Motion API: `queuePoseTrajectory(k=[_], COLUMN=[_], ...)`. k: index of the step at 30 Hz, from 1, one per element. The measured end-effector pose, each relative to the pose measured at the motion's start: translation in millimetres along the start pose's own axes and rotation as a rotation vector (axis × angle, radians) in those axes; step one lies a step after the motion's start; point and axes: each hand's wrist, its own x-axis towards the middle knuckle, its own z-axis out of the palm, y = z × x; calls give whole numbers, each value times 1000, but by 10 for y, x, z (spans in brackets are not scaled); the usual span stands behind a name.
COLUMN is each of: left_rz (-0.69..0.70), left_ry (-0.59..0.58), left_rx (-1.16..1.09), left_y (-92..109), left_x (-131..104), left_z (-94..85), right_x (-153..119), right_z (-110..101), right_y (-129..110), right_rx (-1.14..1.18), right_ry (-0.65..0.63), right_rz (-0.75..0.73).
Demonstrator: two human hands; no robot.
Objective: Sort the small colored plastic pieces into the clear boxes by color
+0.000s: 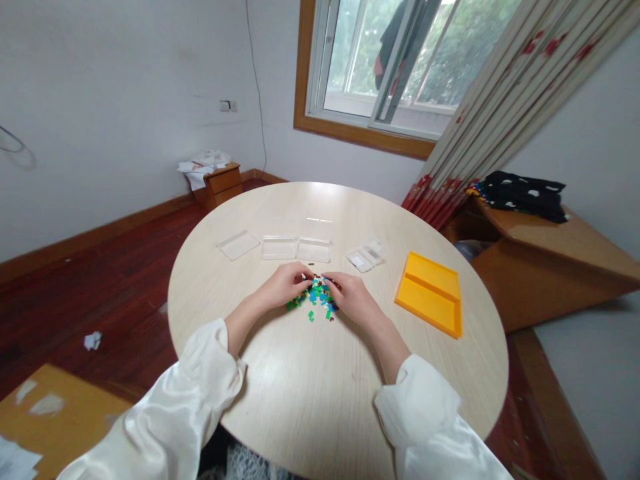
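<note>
In the head view, a pile of small pieces (pixel 319 294), mostly green and blue with some brown, is spread near the middle of the tabletop (pixel 310 400). The pile is flanked by the left hand (pixel 289 285) at nine o'clock and the right hand (pixel 351 295) at three. The fingers of both are curled narrowly over its edges; whether any piece is pinched cannot be told. From the pile, a clear tray (pixel 239 245) is seen at ten o'clock, two clear boxes (pixel 279 248) at eleven to twelve, a clear case (pixel 366 257) at two. A yellow tray (pixel 431 307) is set at three, beyond the right hand.
</note>
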Motion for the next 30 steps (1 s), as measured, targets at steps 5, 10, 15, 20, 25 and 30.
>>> queuePoseTrajectory(k=[5,10,15,20,25,30], left_rz=[48,60,47,29,-8,-44], left_ry=[-21,-40,-67,-52,-14,46], left_rx=[0,-11,7,-8,-68,-88], left_y=[-17,-15,25,45,48,21], left_x=[-8,-22,-26,-15,-1,11], left_z=[-10,-15,-21,-31,-30,-40], right_x=[-7,-13,-39,-70,-84,-72], right_z=[-24,-102,-244,-291,-231,-179], right_y=[20,0,17,56,61,59], right_rx=[-15,-38,12,93,114,73], right_ry=[19,10,-152,-308,-395,-413], right_rz=[24,94,201,241,238,201])
